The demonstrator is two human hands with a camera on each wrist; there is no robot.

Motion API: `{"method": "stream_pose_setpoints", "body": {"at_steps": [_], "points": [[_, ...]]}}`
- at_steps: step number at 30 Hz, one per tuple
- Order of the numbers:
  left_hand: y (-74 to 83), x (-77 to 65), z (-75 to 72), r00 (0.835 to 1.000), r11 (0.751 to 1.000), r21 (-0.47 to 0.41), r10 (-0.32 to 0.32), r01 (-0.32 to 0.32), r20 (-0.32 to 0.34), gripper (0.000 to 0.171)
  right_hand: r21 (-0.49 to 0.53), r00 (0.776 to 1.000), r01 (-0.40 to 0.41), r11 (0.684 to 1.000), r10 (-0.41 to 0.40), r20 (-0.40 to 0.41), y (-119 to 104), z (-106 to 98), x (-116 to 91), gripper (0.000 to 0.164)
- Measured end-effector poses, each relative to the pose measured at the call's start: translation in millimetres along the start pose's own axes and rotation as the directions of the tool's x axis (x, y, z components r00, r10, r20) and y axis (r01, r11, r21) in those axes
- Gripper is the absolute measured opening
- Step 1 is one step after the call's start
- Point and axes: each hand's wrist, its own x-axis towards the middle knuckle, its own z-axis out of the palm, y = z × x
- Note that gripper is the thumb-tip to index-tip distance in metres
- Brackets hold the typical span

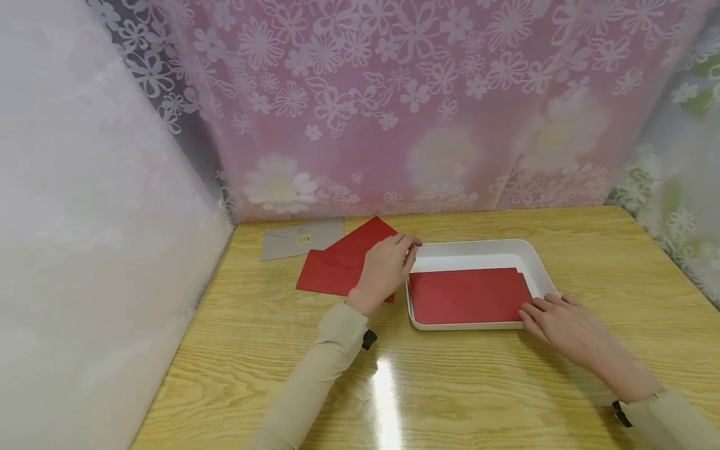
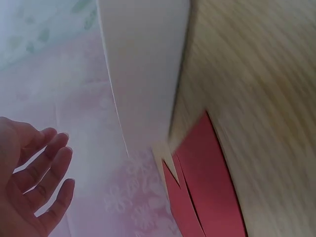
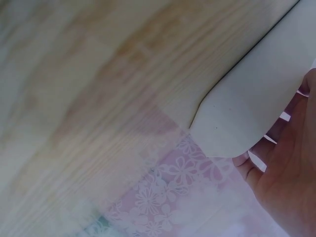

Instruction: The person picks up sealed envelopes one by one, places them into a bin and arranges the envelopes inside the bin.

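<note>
A white tray (image 1: 469, 255) holds red envelopes (image 1: 467, 296), stacked flat with an edge showing at the right. My left hand (image 1: 387, 267) hovers by the tray's left wall, fingers loosely bent; in the left wrist view this hand (image 2: 37, 177) has nothing between its fingers. At the tray's front right corner is my right hand (image 1: 568, 325), its fingers reaching over the rim beside the envelopes. The right wrist view has that hand (image 3: 284, 163) against the tray's outer wall (image 3: 247, 113), its fingertips partly hidden behind the rim.
Left of the tray, two overlapping red envelopes (image 1: 332, 272) lie on the wooden table (image 1: 236, 350), partly under my left forearm in view. A grey envelope (image 1: 284, 242) with a gold mark lies behind them. Flowered curtains (image 1: 360, 112) hang along the table's back and sides.
</note>
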Motion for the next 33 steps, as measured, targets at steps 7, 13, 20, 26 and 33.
{"method": "stream_pose_setpoints", "body": {"at_steps": [7,13,20,26,33], "points": [[-43.0,-8.5,0.2,0.996,0.995,0.059,-0.080,0.082,-0.023,0.014,-0.019,0.999,0.035,0.999,-0.034,0.018,2,0,-2,0.058],[-81.0,-16.6,4.9,0.986,0.980,0.127,-0.162,0.156,0.040,0.012,-0.031,0.999,0.052,0.998,-0.051,0.014,2,0,-2,0.084],[-110.6,-28.0,5.8,0.935,0.948,0.243,-0.263,0.205,0.238,0.020,-0.035,0.998,0.059,0.998,-0.058,0.018,3,1,-4,0.050],[-123.1,-34.4,2.4,0.901,0.932,0.287,-0.309,0.222,0.305,0.038,-0.027,0.999,0.044,0.999,-0.045,-0.020,1,2,-1,0.086],[-127.1,-36.4,-3.5,0.861,0.941,0.227,-0.324,0.251,0.393,0.055,-0.018,0.999,0.036,0.999,-0.036,-0.009,1,1,-1,0.089]]}}
